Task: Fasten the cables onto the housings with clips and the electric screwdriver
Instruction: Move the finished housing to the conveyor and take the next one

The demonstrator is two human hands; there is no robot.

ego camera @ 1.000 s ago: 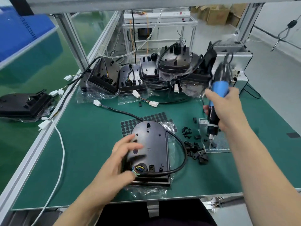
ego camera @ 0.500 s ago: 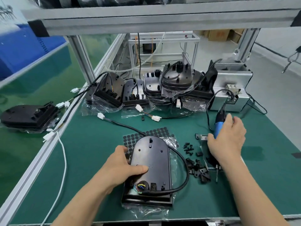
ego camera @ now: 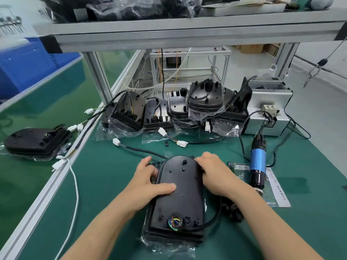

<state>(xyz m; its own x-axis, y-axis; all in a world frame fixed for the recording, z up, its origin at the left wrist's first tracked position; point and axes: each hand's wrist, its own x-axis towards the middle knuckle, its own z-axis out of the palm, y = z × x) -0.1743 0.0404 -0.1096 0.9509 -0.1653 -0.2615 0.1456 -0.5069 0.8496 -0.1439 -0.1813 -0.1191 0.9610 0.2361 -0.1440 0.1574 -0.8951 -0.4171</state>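
1. Black plastic housing [ego camera: 181,196], rounded at its far end, lies flat inside a clear plastic bag [ego camera: 169,248] on the green bench mat [ego camera: 105,184], near the front edge and between the two hands.
2. Both bare forearms reach in from the near edge and converge on the housing's far half.
3. The left hand [ego camera: 148,182] grips the housing's left edge, with its fingers curled down round the side and its thumb lying flat across the top face.
4. The right hand [ego camera: 216,176] clamps the right edge near the rounded end, its fingers curled over the rim and the fingertips partly hidden.
5. A black sheathed cable [ego camera: 213,219] leaves the housing's near end, where coloured wires show, and loops out to the right beneath the right forearm.
6. Small black plastic clips [ego camera: 233,210] lie heaped just right of the housing, partly covered by that forearm.
7. The blue-banded electric screwdriver [ego camera: 258,162] lies on a printed paper sheet [ego camera: 279,194] right of the right hand, touched by neither hand.
8. A row of bagged black housings [ego camera: 205,98] lines the back of the mat, with a grey metal box [ego camera: 266,102] at its right end.
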